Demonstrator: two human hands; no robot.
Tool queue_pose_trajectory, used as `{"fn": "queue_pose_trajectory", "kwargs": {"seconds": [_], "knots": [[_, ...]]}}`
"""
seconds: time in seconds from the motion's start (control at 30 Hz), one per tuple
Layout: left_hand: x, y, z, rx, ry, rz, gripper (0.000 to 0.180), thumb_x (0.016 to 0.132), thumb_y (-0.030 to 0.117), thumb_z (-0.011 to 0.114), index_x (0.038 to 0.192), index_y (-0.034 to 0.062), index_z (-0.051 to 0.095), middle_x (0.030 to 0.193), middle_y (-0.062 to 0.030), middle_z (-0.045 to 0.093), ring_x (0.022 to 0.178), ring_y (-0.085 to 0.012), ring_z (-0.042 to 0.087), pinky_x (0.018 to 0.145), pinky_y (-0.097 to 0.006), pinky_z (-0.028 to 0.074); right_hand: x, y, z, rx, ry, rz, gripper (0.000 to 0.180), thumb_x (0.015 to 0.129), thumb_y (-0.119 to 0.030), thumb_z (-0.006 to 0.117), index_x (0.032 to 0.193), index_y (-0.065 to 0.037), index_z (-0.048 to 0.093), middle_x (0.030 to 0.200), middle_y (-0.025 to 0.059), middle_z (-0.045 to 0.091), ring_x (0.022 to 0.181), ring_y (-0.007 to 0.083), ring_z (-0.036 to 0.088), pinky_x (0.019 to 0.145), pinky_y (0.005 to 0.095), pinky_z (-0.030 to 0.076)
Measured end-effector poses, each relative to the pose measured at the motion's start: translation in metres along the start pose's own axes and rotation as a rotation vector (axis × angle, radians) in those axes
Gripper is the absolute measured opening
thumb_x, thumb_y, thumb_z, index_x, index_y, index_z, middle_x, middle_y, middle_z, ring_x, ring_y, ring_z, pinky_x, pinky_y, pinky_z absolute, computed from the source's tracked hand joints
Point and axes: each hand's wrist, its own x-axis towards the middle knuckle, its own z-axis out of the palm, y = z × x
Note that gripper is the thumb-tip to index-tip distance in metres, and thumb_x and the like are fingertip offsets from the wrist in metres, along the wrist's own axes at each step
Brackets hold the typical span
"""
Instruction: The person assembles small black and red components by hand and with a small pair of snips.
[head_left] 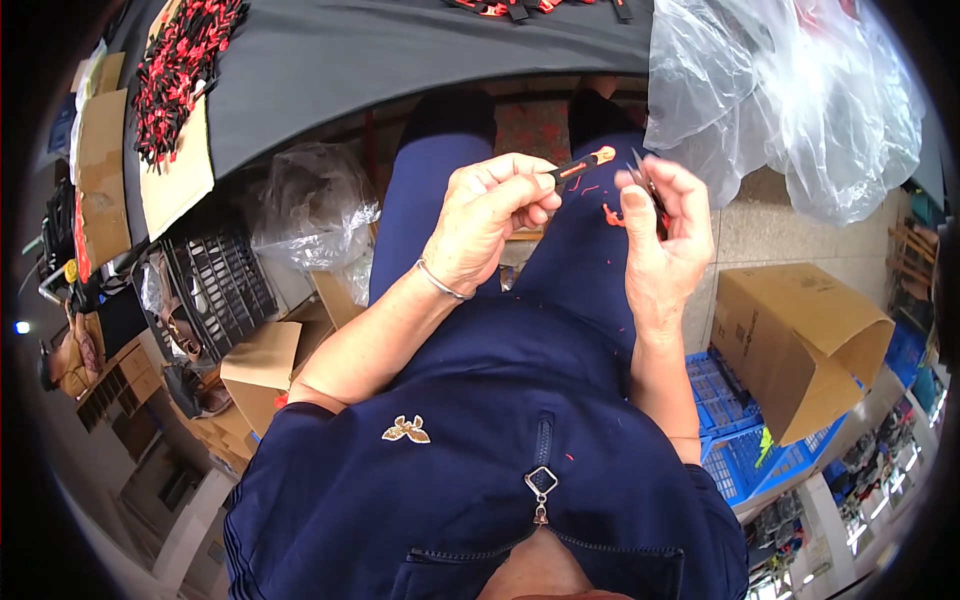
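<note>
My left hand (478, 212) pinches a short black strap (582, 167) between thumb and fingers. The strap's pinkish-red end points up and to the right, toward my other hand. Held in my right hand (664, 240) is a pair of small thread snips (636, 163). Their pointed tips rise beside the strap's end, apart from it, and the curled fingers hide most of their body. A red scrap (613, 216) shows by the right thumb. Bits of red thread (590, 189) lie on my dark blue trousers below the strap.
A black-covered table (350, 60) lies ahead. It bears a pile of black and red straps (180, 85) at left and more straps (520, 8) at the far edge. Clear plastic bags (780, 90) hang at right, above a cardboard box (790, 340) and blue crates (735, 460). A black crate (215, 290) stands at left.
</note>
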Motion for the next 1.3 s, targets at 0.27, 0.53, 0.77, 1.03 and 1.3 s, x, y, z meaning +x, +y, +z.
{"fn": "queue_pose_trajectory", "kwargs": {"seconds": [0.27, 0.53, 0.77, 1.03, 1.3], "knots": [[0.004, -0.006, 0.007, 0.015, -0.016, 0.037, 0.013, 0.084, 0.010, 0.059, 0.092, -0.0003, 0.061, 0.077, -0.0029, 0.061, 0.066, -0.0060, 0.052, 0.065, -0.019, 0.043, -0.004, 0.014, 0.004, -0.236, 0.036, -0.087, 0.022, 0.074, -0.009, 0.075, 0.089, 0.000, 0.062, 0.076, 0.0064, 0.063, 0.066, 0.0100, 0.057, 0.059, 0.0225, 0.047], [0.004, -0.008, 0.010, 0.146, 0.029, 0.077, 0.013, 0.084, 0.010, 0.058, 0.092, 0.0003, 0.062, 0.077, -0.0020, 0.061, 0.065, -0.0041, 0.052, 0.063, -0.017, 0.042, 0.000, 0.019, 0.003, -0.521, 0.055, -0.420, 0.022, 0.067, -0.008, 0.077, 0.083, -0.003, 0.063, 0.070, 0.0060, 0.061, 0.056, 0.0178, 0.051, 0.051, 0.0284, 0.040], [0.007, -0.006, 0.011, 0.217, 0.037, 0.115, 0.013, 0.084, 0.010, 0.058, 0.091, 0.0007, 0.063, 0.075, -0.0013, 0.061, 0.064, -0.0034, 0.051, 0.061, -0.016, 0.041, 0.007, 0.020, 0.000, -0.602, 0.057, -0.572, 0.022, 0.065, -0.008, 0.078, 0.079, -0.004, 0.062, 0.069, 0.0056, 0.061, 0.056, 0.0174, 0.050, 0.049, 0.0285, 0.038], [0.010, -0.001, 0.002, 0.178, 0.048, 0.105, 0.012, 0.084, 0.011, 0.059, 0.090, 0.0015, 0.063, 0.075, -0.0008, 0.061, 0.064, -0.0032, 0.051, 0.060, -0.017, 0.041, 0.015, 0.014, 0.011, -0.461, 0.025, -0.392, 0.018, 0.067, -0.008, 0.078, 0.077, -0.005, 0.063, 0.065, 0.0035, 0.058, 0.053, 0.0162, 0.046, 0.048, 0.0282, 0.038], [0.009, 0.050, -0.035, 0.211, 0.172, 0.313, 0.013, 0.082, 0.007, 0.059, 0.092, -0.0014, 0.062, 0.076, -0.0050, 0.062, 0.065, -0.0085, 0.056, 0.060, -0.020, 0.045, 0.017, 0.023, 0.018, -0.244, -0.007, -0.083, 0.020, 0.073, -0.002, 0.073, 0.089, 0.000, 0.061, 0.076, 0.0042, 0.060, 0.067, 0.0088, 0.055, 0.059, 0.0217, 0.046]]}}
